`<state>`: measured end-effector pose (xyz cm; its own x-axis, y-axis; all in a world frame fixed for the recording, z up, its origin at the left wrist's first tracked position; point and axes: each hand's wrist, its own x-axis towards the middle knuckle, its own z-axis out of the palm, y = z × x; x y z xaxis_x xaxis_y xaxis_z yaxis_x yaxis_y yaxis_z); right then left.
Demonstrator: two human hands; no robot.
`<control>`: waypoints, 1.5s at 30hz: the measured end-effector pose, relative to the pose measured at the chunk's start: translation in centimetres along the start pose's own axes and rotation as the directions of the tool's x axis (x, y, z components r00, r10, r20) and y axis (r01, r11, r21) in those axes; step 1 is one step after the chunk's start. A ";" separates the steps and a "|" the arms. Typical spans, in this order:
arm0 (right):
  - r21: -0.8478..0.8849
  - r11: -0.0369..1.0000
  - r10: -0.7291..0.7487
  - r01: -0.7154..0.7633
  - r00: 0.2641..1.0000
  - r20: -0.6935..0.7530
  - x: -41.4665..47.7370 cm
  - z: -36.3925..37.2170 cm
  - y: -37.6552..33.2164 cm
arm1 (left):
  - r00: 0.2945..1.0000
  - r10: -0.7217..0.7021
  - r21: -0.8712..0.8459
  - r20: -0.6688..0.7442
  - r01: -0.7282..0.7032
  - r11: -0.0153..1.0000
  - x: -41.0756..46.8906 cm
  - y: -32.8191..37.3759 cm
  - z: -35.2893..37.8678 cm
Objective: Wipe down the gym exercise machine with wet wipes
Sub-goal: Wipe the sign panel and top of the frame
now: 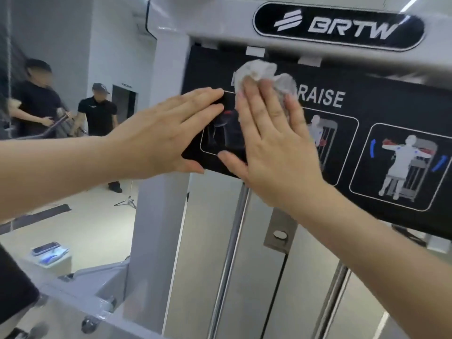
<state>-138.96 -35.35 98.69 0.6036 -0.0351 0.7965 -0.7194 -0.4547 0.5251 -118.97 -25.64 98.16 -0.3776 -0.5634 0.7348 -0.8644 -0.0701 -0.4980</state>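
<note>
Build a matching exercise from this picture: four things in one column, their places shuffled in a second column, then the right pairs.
Things
1. wipe
2. left hand
3. logo plate
4. phone

Places
A. on the white box, lower left
B. under the right hand, against the black panel
C. on the grey frame, above the panel
D. flat on the panel's left end

Pairs: 1-B, 2-D, 3-C, 4-A

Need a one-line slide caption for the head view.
Right hand presses a wipe flat on the black instruction panel; left hand rests on the panel's left end.
</note>
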 end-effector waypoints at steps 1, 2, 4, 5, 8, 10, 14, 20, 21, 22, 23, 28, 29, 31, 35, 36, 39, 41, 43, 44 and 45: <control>0.012 0.998 -0.058 0.057 0.998 0.016 -0.5 0.6 -1.6 | 1.000 -0.015 -0.009 -0.005 0.015 1.000 -0.1 0.0 0.1; 0.031 0.993 -0.115 0.114 0.993 0.030 -1.4 1.1 -3.1 | 0.999 -0.042 -0.035 -0.022 0.041 0.999 -0.2 0.0 0.1; 0.058 0.977 -0.209 0.207 0.977 0.035 -3.3 1.8 -4.5 | 0.992 -0.098 -0.121 -0.075 0.089 0.989 -0.3 0.0 0.0; 0.071 0.965 -0.257 0.254 0.965 0.052 -3.8 1.8 -4.3 | 0.990 -0.113 -0.156 -0.085 0.099 0.983 -0.3 0.2 -0.1; 0.066 0.942 -0.331 0.328 0.943 0.037 -2.2 1.3 -2.5 | 0.989 -0.124 -0.153 -0.085 0.110 0.982 -0.2 0.4 -0.3; 0.046 0.961 -0.272 0.274 0.961 -0.038 1.3 0.9 -2.0 | 0.985 -0.148 -0.132 -0.090 0.135 0.982 -0.2 0.2 -0.2; 0.090 0.933 -0.338 0.349 0.934 -0.117 3.1 2.3 -5.0 | 0.993 -0.061 0.090 -0.098 0.070 0.993 -0.6 -0.9 0.2; 0.048 0.932 -0.360 0.360 0.933 -0.009 0.6 1.6 -3.4 | 0.999 0.035 0.158 -0.012 -0.033 0.987 -1.3 -2.1 0.9; 0.007 0.957 -0.289 0.289 0.957 -0.003 1.2 1.1 -2.3 | 1.000 -0.006 0.105 -0.004 0.006 0.994 -1.2 -2.2 0.6; -0.020 0.974 -0.227 0.227 0.974 -0.003 1.7 0.7 -1.4 | 0.999 -0.042 0.056 0.012 0.041 0.998 -1.2 -2.4 0.3; -0.029 0.983 -0.179 0.179 0.984 -0.002 1.8 0.5 -1.2 | 0.998 -0.055 0.033 0.025 0.054 0.998 -1.2 -2.6 0.1; 0.043 0.966 -0.259 0.257 0.964 0.056 -3.8 1.5 -3.2 | 0.999 -0.041 0.067 0.011 0.040 0.997 -1.4 -2.3 0.1; 0.046 0.972 -0.232 0.229 0.972 0.049 -4.4 1.2 -2.3 | 0.999 -0.049 0.056 0.019 0.048 0.997 -1.4 -2.3 0.1; 0.062 0.996 -0.069 0.070 0.998 -0.009 -3.4 0.4 -0.2 | 0.998 -0.058 0.054 0.023 0.056 0.997 -1.6 -2.4 0.1; 0.270 0.960 -0.009 0.070 0.975 -0.222 0.7 0.3 -1.7 | 0.998 -0.056 0.033 -0.002 0.056 0.998 -1.7 -2.4 0.2; 0.280 0.944 -0.097 0.174 0.959 -0.267 0.8 1.0 -2.7 | 0.998 -0.059 0.020 -0.029 0.060 0.998 -1.8 -2.3 0.3; 0.287 0.884 -0.281 0.368 0.911 -0.302 0.4 2.3 -3.5 | 0.995 -0.074 -0.010 -0.061 0.073 0.997 -2.4 -2.3 0.8; 0.276 0.883 -0.298 0.381 0.907 -0.298 0.8 2.1 -3.0 | 0.996 -0.073 -0.017 -0.042 0.072 0.997 -2.7 -2.5 1.1; 0.144 0.931 -0.295 0.334 0.925 -0.241 1.5 1.5 -3.0 | 0.996 -0.058 -0.016 -0.062 0.057 0.998 -2.7 -2.7 1.3; 0.084 0.948 -0.288 0.307 0.939 -0.187 1.5 1.5 -3.3 | 0.996 -0.053 -0.028 -0.074 0.052 0.998 -2.7 -2.8 1.4; 0.048 0.955 -0.284 0.291 0.951 -0.123 1.1 1.5 -3.7 | 0.995 -0.052 -0.044 -0.084 0.049 0.998 -2.6 -2.9 1.5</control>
<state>-135.11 -35.02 97.15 0.7359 0.2050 0.6453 -0.4948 -0.4878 0.7192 -115.02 -25.17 96.96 -0.3583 -0.4880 0.7959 -0.8956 -0.0611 -0.4406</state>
